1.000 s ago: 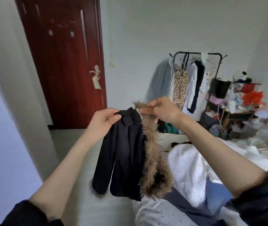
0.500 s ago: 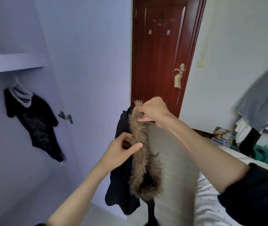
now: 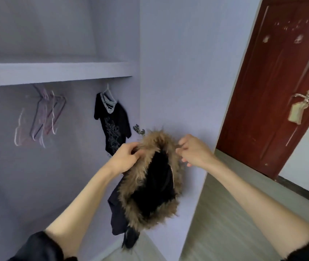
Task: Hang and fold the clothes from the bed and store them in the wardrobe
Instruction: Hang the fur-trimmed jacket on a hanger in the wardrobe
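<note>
One black printed top (image 3: 113, 127) already hangs in the wardrobe (image 3: 55, 72), with empty hangers (image 3: 42, 117) beside it. The fur-trimmed dark jacket (image 3: 150, 185) is held up in front of the wardrobe, not yet hung: left hand (image 3: 125, 159) and right hand (image 3: 195, 151) each grip its fur edge with curled fingers.

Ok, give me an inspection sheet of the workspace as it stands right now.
Surface: wardrobe shelf, nothing seen on its visible part.
Job's things: fur-trimmed jacket held up in front of the wardrobe; black T-shirt hanging under the shelf; empty hangers to its left.
Clutter: nothing seen.
Grippers: left hand and right hand each grip the fur trim at the top.
Cables: nothing seen.
Surroundings: red door, shut; hinge on the wardrobe side.
</note>
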A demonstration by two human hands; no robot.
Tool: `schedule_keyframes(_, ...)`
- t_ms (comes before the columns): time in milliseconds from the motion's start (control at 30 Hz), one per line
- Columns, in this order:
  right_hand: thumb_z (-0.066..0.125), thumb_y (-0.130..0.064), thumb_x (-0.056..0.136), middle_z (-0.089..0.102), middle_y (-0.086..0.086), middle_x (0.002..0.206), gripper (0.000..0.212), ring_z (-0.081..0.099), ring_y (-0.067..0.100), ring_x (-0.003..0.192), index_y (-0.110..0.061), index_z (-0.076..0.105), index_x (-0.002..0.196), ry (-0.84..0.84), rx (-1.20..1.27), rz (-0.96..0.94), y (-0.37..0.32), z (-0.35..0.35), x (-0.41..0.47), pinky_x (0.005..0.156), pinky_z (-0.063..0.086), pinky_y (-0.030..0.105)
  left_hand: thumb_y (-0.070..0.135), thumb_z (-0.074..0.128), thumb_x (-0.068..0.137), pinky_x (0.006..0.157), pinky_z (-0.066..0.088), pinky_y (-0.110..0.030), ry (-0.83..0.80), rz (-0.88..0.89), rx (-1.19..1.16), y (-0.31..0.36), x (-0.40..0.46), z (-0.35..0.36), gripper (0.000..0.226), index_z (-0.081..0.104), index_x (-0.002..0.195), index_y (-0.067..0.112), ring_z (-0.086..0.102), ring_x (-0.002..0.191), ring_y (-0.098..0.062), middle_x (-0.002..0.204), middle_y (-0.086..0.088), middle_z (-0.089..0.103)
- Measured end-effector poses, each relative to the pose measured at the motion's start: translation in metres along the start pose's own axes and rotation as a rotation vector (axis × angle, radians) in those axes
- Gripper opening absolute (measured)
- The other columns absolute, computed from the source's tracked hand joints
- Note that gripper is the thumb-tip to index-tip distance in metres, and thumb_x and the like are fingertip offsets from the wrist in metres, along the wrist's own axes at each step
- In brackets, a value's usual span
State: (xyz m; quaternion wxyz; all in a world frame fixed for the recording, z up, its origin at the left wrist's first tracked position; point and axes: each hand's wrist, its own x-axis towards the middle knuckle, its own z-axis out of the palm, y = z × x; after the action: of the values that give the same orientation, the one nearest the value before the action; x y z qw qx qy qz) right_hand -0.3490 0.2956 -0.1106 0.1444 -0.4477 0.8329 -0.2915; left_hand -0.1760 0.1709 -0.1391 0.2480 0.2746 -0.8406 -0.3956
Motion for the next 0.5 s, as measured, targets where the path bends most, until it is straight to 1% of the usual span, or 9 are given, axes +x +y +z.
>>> schedule_keyframes(67,0.067,-0.028,0.085,0.046,0.005,0.136,0.065,0.053,0.022,0.117,-0.017,0.034,0.139,-0.170,-0.092,-0.125,0.003,0.012,0.008,0.097,0.044,0.035,0.011,0.048,0.097,0.054,0.036,-0.011,-0.026,0.000,0.076,0.005,0.009,-0.008,0.015,0.057,0.088,0.018,0.048,0.053,0.002,0.068,0.006,0.058)
schedule_keyframes(100,0.070,-0.032,0.082,0.036,0.003,0.145,0.079,0.044,0.021,0.127,-0.020,0.024,0.146,-0.227,-0.115,-0.184,0.003,0.019,0.010,0.103,0.038,0.034,0.009,0.048,0.097,0.054,0.036,-0.009,-0.046,0.001,0.107,0.007,0.012,-0.008,0.017,0.056,0.087,0.019,0.048,0.056,0.003,0.070,0.008,0.057)
schedule_keyframes(133,0.071,-0.034,0.080,0.031,0.000,0.148,0.085,0.038,0.020,0.132,-0.023,0.020,0.148,-0.258,-0.118,-0.251,0.002,0.026,0.014,0.107,0.034,0.035,0.007,0.047,0.097,0.057,0.037,-0.008,-0.067,0.001,0.136,0.009,0.014,-0.008,0.017,0.057,0.088,0.018,0.051,0.063,0.002,0.076,0.007,0.059)
schedule_keyframes(200,0.071,-0.032,0.081,0.039,-0.003,0.145,0.076,0.039,0.016,0.131,-0.026,0.030,0.145,-0.253,-0.047,-0.357,0.000,0.043,0.022,0.105,0.034,0.030,0.004,0.047,0.096,0.065,0.039,-0.005,-0.111,0.005,0.166,0.007,0.013,-0.007,0.018,0.058,0.090,0.017,0.054,0.074,-0.001,0.084,0.006,0.060)
schedule_keyframes(233,0.070,-0.030,0.082,0.049,-0.004,0.136,0.063,0.046,0.015,0.124,-0.025,0.042,0.138,-0.246,0.000,-0.392,-0.003,0.050,0.025,0.097,0.037,0.025,0.004,0.047,0.096,0.066,0.039,-0.005,-0.116,-0.002,0.167,0.004,0.012,-0.009,0.018,0.058,0.089,0.016,0.054,0.076,-0.001,0.085,0.007,0.061)
schedule_keyframes(300,0.067,-0.026,0.085,0.065,-0.008,0.107,0.030,0.060,0.009,0.098,-0.024,0.061,0.114,-0.241,0.080,-0.428,-0.008,0.061,0.031,0.077,0.041,0.018,0.002,0.046,0.096,0.069,0.041,-0.008,-0.101,-0.038,0.164,-0.003,0.007,-0.015,0.018,0.061,0.090,0.011,0.056,0.079,-0.007,0.087,0.002,0.062)
schedule_keyframes(367,0.065,-0.021,0.087,0.063,-0.016,0.085,0.011,0.059,-0.004,0.076,-0.026,0.063,0.096,-0.282,0.150,-0.467,-0.016,0.072,0.039,0.063,0.040,0.008,-0.001,0.047,0.095,0.074,0.043,-0.013,-0.054,-0.102,0.168,-0.014,-0.001,-0.025,0.018,0.062,0.092,0.009,0.057,0.082,-0.011,0.089,-0.001,0.063)
schedule_keyframes(400,0.064,-0.018,0.087,0.062,-0.017,0.082,0.009,0.058,-0.005,0.074,-0.025,0.062,0.090,-0.283,0.179,-0.480,-0.020,0.074,0.042,0.062,0.040,0.006,-0.001,0.049,0.093,0.077,0.044,-0.015,-0.025,-0.118,0.160,-0.020,-0.004,-0.028,0.017,0.064,0.093,0.009,0.057,0.082,-0.011,0.089,-0.001,0.064)
schedule_keyframes(500,0.060,-0.010,0.086,0.064,-0.005,0.090,0.009,0.061,0.013,0.085,-0.018,0.062,0.091,-0.272,0.184,-0.501,-0.043,0.086,0.061,0.073,0.045,0.024,0.009,0.056,0.093,0.081,0.048,-0.020,0.189,-0.153,0.080,-0.040,-0.019,-0.032,0.011,0.064,0.099,0.011,0.060,0.082,-0.011,0.094,-0.001,0.066)
